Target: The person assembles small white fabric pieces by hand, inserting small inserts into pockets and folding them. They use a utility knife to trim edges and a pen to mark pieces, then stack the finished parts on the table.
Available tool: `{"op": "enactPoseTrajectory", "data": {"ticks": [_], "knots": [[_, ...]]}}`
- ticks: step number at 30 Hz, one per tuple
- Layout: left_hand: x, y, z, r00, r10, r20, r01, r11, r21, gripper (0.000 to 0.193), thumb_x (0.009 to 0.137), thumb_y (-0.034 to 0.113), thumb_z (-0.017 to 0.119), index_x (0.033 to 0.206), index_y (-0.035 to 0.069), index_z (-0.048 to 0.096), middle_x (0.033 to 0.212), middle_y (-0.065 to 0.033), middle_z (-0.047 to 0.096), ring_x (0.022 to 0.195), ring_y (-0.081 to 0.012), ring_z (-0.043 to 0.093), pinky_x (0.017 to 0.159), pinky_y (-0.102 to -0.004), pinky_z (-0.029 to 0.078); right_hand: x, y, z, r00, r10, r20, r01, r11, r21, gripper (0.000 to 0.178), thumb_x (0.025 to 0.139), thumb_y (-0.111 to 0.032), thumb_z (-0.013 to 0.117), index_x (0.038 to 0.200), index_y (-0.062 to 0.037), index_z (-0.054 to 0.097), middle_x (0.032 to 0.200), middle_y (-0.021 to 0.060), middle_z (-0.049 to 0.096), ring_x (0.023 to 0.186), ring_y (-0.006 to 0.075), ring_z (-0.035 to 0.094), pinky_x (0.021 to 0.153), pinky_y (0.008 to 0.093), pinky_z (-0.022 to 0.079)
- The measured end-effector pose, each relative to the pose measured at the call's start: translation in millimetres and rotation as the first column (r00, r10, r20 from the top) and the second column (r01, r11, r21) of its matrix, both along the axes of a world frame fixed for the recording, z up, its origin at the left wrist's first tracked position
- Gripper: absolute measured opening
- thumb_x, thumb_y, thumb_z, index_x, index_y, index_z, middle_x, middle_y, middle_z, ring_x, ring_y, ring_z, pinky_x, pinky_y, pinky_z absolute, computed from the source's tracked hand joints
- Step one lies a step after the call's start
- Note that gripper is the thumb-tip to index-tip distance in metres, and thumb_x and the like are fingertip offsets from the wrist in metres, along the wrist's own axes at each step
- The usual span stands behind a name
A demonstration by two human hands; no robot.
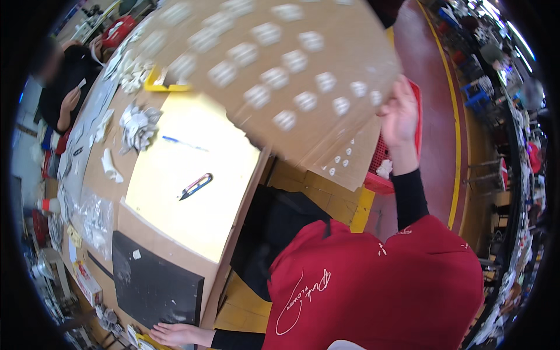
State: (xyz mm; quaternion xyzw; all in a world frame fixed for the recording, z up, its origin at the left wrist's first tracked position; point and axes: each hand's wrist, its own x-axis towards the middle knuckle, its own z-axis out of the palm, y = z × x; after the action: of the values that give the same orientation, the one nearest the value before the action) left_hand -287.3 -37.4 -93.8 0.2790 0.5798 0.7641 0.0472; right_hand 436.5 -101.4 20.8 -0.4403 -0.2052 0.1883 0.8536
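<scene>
A large brown cardboard sheet (350, 52) is tilted over the far end of the table, dotted with several small white pieces in rows. My right hand (401, 114) holds its right edge, thumb and fingers closed on it. Below that edge, another brown sheet (356, 153) with smaller white marks shows in part. My left hand (175, 334) is open, fingers stretched out, beside the near edge of a black board (154, 286). A dark-tipped cutter-like tool (196, 186) and a blue pen (181, 143) lie on the pale yellow sheet (192, 227).
Grey fabric pieces (139, 125), a yellow tray corner (166, 81) and clear plastic bags (93, 216) lie on the table. A red basket (380, 182) stands behind my right hand. Across the table sits another person (64, 87). A yellow line (455, 134) marks the floor at right.
</scene>
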Motion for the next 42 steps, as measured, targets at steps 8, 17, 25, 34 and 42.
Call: {"op": "enactPoseTrajectory", "data": {"ticks": [8,17,25,34,42], "knots": [[98,35,67,0.991,0.107,0.077,-0.11,0.993,0.04,0.037,0.092,0.011,0.061,0.127,0.0,0.055,0.126,-0.0177,0.057,0.119,-0.0291,0.056,0.094,-0.0354,0.051,158,-210,-76,0.645,-0.74,0.188,0.764,0.629,-0.146,0.045,0.101,-0.015,0.051,0.143,-0.006,0.039,0.119,0.0041,0.056,0.093,0.013,0.054,0.068,0.0295,0.044],[120,42,121,0.989,0.022,-0.147,-0.023,1.0,-0.001,0.033,0.098,0.012,0.051,0.127,-0.004,0.049,0.126,-0.0159,0.058,0.115,-0.0263,0.057,0.1,-0.0375,0.045,150,-236,-191,0.547,-0.721,0.426,0.835,0.432,-0.34,0.042,0.105,-0.02,0.04,0.137,0.0052,0.048,0.135,0.0171,0.055,0.116,0.0253,0.054,0.103,0.0397,0.043],[150,34,131,0.994,-0.063,-0.088,0.062,0.998,-0.014,0.027,0.1,0.014,0.053,0.126,0.004,0.053,0.116,-0.0074,0.063,0.104,-0.0144,0.057,0.09,-0.0284,0.043,145,-245,-290,0.62,-0.777,0.107,0.657,0.44,-0.612,0.037,0.097,-0.014,0.047,0.128,0.005,0.053,0.124,0.0142,0.059,0.108,0.0231,0.055,0.098,0.0359,0.041],[320,108,123,0.436,-0.898,-0.064,0.717,0.39,-0.578,0.032,0.096,0.007,0.054,0.128,0.004,0.058,0.104,-0.0095,0.065,0.1,-0.017,0.061,0.095,-0.03,0.046,132,-197,-265,0.675,-0.715,0.182,0.611,0.403,-0.682,0.029,0.091,-0.013,0.053,0.115,0.0026,0.057,0.108,0.0113,0.06,0.095,0.0196,0.057,0.084,0.0322,0.045],[369,247,36,-0.307,-0.647,-0.698,0.418,0.567,-0.71,0.015,0.091,0.024,0.06,0.097,0.011,0.057,0.102,-0.0077,0.057,0.107,-0.0279,0.057,0.092,-0.0425,0.043,27,-44,-130,0.895,-0.333,0.297,0.423,0.847,-0.324,0.022,0.085,-0.012,0.058,0.103,0.0004,0.06,0.093,0.0087,0.061,0.083,0.0166,0.059,0.073,0.0288,0.048]]}}
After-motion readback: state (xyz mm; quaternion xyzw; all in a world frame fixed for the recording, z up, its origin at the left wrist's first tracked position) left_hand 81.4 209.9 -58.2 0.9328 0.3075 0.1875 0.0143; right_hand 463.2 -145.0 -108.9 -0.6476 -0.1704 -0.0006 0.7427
